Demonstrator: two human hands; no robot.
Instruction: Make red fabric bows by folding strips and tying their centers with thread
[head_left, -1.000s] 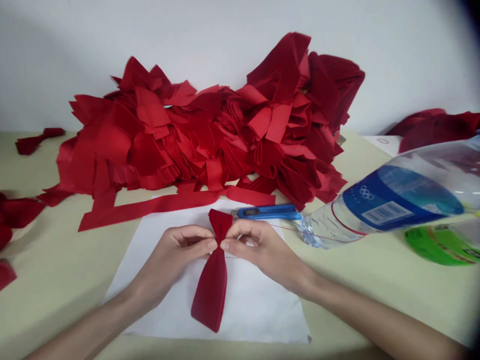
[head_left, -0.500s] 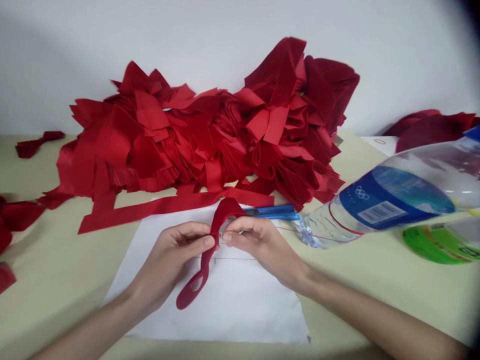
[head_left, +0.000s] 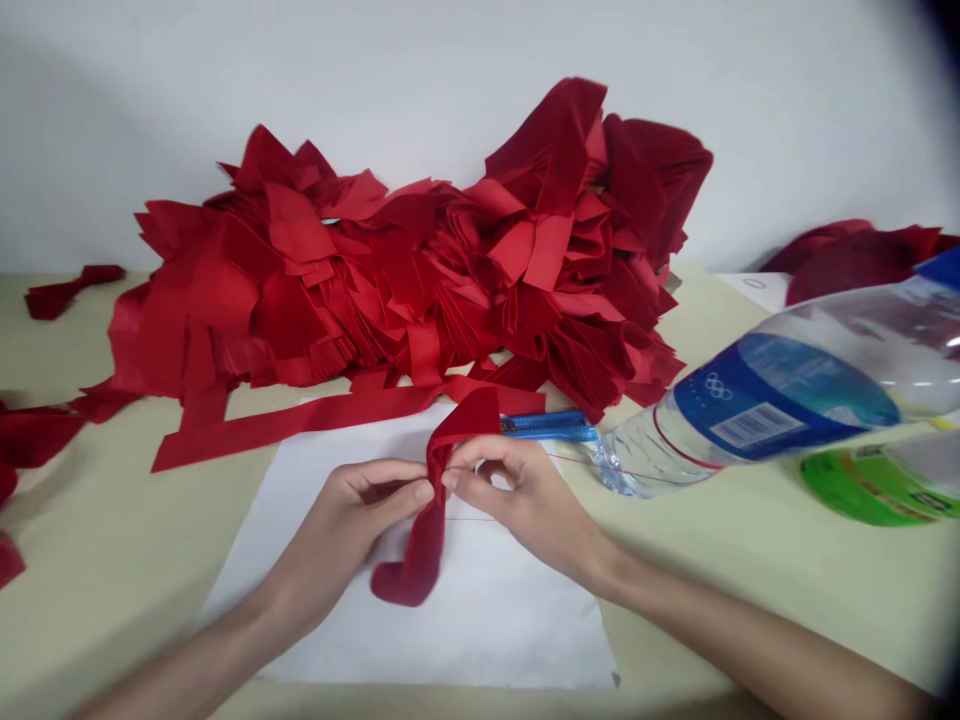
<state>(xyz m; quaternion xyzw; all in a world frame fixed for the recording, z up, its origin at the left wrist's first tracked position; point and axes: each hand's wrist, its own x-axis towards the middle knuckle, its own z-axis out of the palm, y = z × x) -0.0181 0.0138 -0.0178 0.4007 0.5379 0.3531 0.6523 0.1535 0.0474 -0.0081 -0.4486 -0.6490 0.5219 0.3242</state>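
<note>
A strip of dark red velvet ribbon is gathered at its middle between my two hands, above a sheet of white paper. My left hand pinches the gathered part from the left with thumb and forefinger. From the right, my right hand pinches at the same spot, thumb and forefinger closed on the ribbon. One end loops up above the fingers and the other hangs below, curled to the left. A thin red thread runs from beside my right hand to a plastic bottle lying tilted at the right.
A large heap of red ribbon strips lies against the wall. One long flat strip rests along its front. A blue zipper lies behind my right hand. A green-labelled container sits by the bottle, and more red pieces lie at left.
The ribbon has turned between my fingers: its upper loop stands taller and its lower end has swung slightly right. Both hands stay nearly in place.
</note>
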